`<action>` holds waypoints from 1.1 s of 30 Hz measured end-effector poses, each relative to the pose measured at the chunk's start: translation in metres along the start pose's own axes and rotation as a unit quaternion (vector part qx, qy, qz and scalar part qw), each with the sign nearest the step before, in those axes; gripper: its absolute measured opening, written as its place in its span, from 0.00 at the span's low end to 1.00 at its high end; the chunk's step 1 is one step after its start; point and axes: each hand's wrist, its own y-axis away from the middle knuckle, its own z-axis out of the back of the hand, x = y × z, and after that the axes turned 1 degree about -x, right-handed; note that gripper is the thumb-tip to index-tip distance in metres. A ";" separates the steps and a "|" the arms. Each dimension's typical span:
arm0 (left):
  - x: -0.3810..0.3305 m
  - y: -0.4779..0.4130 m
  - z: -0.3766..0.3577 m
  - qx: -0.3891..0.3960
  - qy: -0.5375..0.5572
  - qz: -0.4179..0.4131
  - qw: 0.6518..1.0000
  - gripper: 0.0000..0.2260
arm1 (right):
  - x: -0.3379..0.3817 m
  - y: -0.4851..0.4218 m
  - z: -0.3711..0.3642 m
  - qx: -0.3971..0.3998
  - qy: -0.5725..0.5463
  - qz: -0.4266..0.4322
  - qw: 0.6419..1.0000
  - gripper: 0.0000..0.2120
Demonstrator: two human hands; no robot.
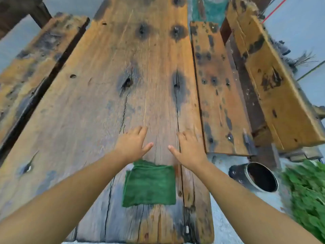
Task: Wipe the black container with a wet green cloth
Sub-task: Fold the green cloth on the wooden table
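Item one, the carrier: a broad, weathered, orange-brown wooden plank (98,95), cracked and dark-stained, serving as my work surface; narrower planks lie alongside it to left and right. Item two: the folded, dark green square of towelling cloth (149,184), lying flat near the plank's near edge, toward its right side, between my forearms and just behind my hands; I judge it is laid out squared and flat so that it can be lifted in one piece. I cannot tell from its look whether it is wet, though the wood around it is darker grey. Item three: my left hand (132,143), palm down over the bare wood just beyond the cloth's far left corner, fingers spread and holding nothing. Item four: my right hand (189,149), likewise palm down beyond the cloth's far right corner, fingers loose and empty; whether either palm presses the wood or hovers I cannot tell. Item five: the round black container (255,176) with a pale metal rim, off the plank altogether, lying on its side on the grey ground past the plank's right edge, its dark mouth turned toward me, untouched. Beside it, a blurred green leafy plant (306,189). Judgement: wiping is not yet begun; cloth and container are both still to be picked up.
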 end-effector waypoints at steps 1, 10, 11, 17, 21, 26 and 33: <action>0.003 0.002 -0.009 0.036 -0.004 0.006 0.999 0.35 | 0.001 -0.001 -0.013 0.027 0.005 -0.005 1.000 0.31; 0.034 0.015 -0.092 0.210 0.015 -0.058 0.976 0.29 | 0.010 -0.002 -0.098 0.196 -0.023 -0.027 0.980 0.17; 0.036 0.016 -0.099 0.213 0.016 -0.062 0.975 0.30 | 0.009 -0.003 -0.104 0.197 -0.020 -0.027 0.980 0.17; 0.040 0.016 -0.126 0.185 0.036 -0.055 0.980 0.28 | 0.008 -0.007 -0.123 0.197 -0.004 -0.030 0.980 0.16; 0.044 0.016 -0.131 0.195 0.048 -0.052 0.978 0.18 | 0.010 -0.006 -0.129 0.238 -0.013 -0.028 0.971 0.14; 0.048 0.010 -0.132 0.214 0.075 -0.063 0.972 0.10 | 0.006 -0.013 -0.129 0.256 -0.021 -0.022 0.966 0.10; 0.057 -0.019 -0.121 0.236 0.151 0.000 0.960 0.11 | -0.004 -0.036 -0.120 0.251 -0.020 -0.005 0.968 0.10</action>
